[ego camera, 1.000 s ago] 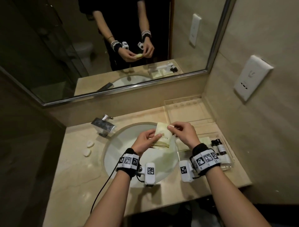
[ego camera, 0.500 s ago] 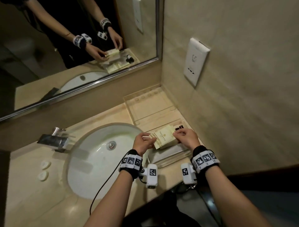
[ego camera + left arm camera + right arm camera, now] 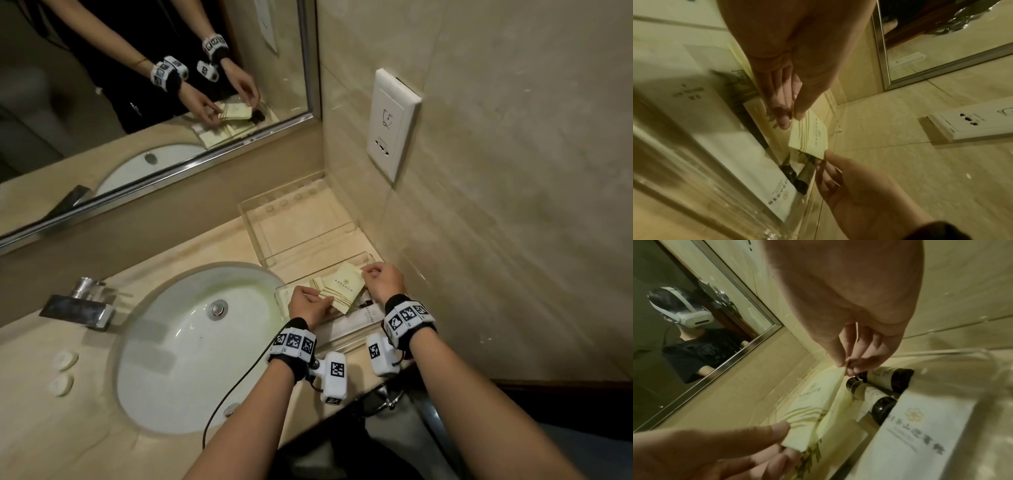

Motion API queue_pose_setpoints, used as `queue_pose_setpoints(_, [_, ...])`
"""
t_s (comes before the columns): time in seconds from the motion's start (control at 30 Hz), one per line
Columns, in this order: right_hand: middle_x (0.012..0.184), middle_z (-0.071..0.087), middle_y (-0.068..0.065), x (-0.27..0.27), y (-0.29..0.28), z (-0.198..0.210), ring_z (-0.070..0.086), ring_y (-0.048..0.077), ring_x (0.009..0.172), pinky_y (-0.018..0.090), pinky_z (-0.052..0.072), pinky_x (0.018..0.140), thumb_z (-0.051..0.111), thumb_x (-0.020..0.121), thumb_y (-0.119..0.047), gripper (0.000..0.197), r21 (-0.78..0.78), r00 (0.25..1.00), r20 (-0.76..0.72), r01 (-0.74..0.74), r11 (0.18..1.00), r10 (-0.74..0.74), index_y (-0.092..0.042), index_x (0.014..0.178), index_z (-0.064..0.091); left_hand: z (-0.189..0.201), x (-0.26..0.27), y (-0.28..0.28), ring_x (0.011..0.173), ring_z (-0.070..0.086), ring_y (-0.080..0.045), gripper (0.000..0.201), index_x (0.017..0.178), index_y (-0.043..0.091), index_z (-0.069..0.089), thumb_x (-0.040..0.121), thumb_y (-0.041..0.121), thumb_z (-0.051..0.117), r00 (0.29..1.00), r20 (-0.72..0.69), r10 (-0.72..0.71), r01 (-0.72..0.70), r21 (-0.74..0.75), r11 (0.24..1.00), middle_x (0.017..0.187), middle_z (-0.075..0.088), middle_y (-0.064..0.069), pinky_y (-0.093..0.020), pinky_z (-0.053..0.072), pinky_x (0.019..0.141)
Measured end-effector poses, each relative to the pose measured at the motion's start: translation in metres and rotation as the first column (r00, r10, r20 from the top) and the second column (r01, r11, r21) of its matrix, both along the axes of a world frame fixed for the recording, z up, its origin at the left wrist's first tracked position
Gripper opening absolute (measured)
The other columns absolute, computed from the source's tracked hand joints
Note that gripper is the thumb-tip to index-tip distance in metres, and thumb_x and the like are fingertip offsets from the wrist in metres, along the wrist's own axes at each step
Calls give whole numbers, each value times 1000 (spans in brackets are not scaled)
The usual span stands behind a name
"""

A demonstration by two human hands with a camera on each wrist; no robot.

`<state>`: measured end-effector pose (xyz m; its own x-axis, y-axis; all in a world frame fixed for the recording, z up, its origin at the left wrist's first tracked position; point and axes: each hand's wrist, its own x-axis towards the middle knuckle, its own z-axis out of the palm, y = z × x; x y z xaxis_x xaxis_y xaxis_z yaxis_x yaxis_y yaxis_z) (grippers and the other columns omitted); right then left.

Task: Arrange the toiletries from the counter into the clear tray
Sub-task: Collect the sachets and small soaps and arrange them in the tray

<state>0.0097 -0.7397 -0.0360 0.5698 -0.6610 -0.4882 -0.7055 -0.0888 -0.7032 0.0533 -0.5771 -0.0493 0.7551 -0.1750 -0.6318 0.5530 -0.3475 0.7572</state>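
Both hands hold one pale yellow sachet [image 3: 342, 287] stretched between them, just above the near compartment of the clear tray [image 3: 260, 240]. The left hand [image 3: 310, 306] pinches the sachet's striped near end between thumb and fingers. The right hand [image 3: 383, 281] pinches the opposite far corner between thumb and fingertip. Neither hand is open, and each grips only this sachet.

The sachet lies nearly flat, tilted slightly, with its long axis running from the left hand up and across to the right hand. It sits squarely between the two hands, so neither is nearer than the other. Directly beneath it, inside the tray, lie more yellow sachets of the same kind.

Just below the right hand's fingers, small dark-capped bottles [image 3: 882, 382] lie on their sides in the same compartment. Beside them, toward the wrists, is a white packet [image 3: 920, 428] with printed lettering.

The tray rests on the table, in the corner just beyond the hands, with its far compartment appearing empty. The sink [image 3: 191, 346] lies to the left of the left hand.

The coming move is probably a short lowering straight down onto the stack. It likely depends on keeping the sachet's length in line with those below and clear of the bottles on the right-hand side.
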Motion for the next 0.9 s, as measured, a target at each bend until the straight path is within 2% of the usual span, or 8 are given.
queue_pose_setpoints(0.1, [111, 71, 11, 12, -2, 2, 66, 25, 102, 23, 45, 76, 62, 92, -13, 18, 29, 1000, 12, 9, 1000, -9, -6, 106, 70, 2, -5, -4, 56, 69, -21, 35, 94, 6, 46, 75, -2, 74, 997, -71, 18, -22, -56, 998, 82, 65, -19, -35, 61, 65])
queue_pose_setpoints(0.27, [119, 69, 14, 25, -3, -6, 66, 31, 107, 41, 54, 94, 67, 87, -19, 28, 68, 998, -55, -40, 997, 43, -5, 112, 69, 0, -8, -6, 52, 67, -22, 26, 93, 7, 48, 81, -4, 69, 984, -176, 16, -41, -139, 989, 82, 67, -25, -41, 61, 75])
queue_pose_setpoints(0.43, [119, 69, 16, 26, -9, -12, 70, 31, 98, 40, 60, 84, 63, 87, -9, 16, 104, 996, -94, 22, 994, -13, -8, 102, 70, 1, 1, -4, 43, 60, -16, 23, 96, 5, 52, 83, 1, 70, 994, -70, 85, -92, -103, 990, 68, 64, -16, -28, 56, 51])
queue_pose_setpoints(0.5, [116, 67, 17, 22, -10, -9, 70, 25, 84, 20, 59, 60, 63, 90, -4, 18, 146, 992, -106, 79, 986, -64, -5, 107, 65, 4, 5, -6, 44, 59, -19, 24, 99, 5, 51, 83, 2, 69, 994, -35, 107, -111, -116, 987, 67, 64, -16, -26, 51, 45])
queue_pose_setpoints(0.6, [107, 67, 18, 10, -9, 0, 57, 12, 61, 6, 38, 37, 60, 92, 2, 26, 142, 991, -114, 91, 986, -75, 3, 118, 60, 3, 9, -10, 57, 62, -23, 27, 97, 8, 51, 81, 3, 71, 991, 103, 84, -80, -41, 996, 67, 63, -9, -38, 57, 62])
queue_pose_setpoints(0.7, [110, 68, 18, 4, -6, 7, 64, 22, 84, 10, 44, 52, 63, 90, 2, 26, 121, 992, -109, 84, 989, -70, 6, 116, 63, 3, 11, -14, 64, 58, -18, 30, 98, 12, 53, 78, 5, 74, 958, 283, -46, 21, 91, 996, 75, 60, -4, -35, 54, 68])
queue_pose_setpoints(0.77, [99, 67, 11, 5, -8, 0, 62, 21, 83, 11, 45, 47, 63, 90, -1, 21, 107, 992, -111, 67, 992, -56, 4, 111, 63, 3, 11, -18, 70, 56, -18, 33, 99, 13, 56, 74, 5, 76, 893, 416, -170, 100, 185, 978, 88, 57, -6, -32, 51, 70])
queue_pose_setpoints(0.9, [92, 73, 15, 6, -8, -10, 73, 25, 71, 38, 62, 69, 63, 89, -13, 12, 38, 994, -104, 34, 999, -30, -11, 99, 58, -2, 9, -26, 100, 52, -17, 38, 106, 16, 63, 72, 8, 78, 744, 519, -421, 250, 368, 895, 111, 54, -2, -24, 42, 92])
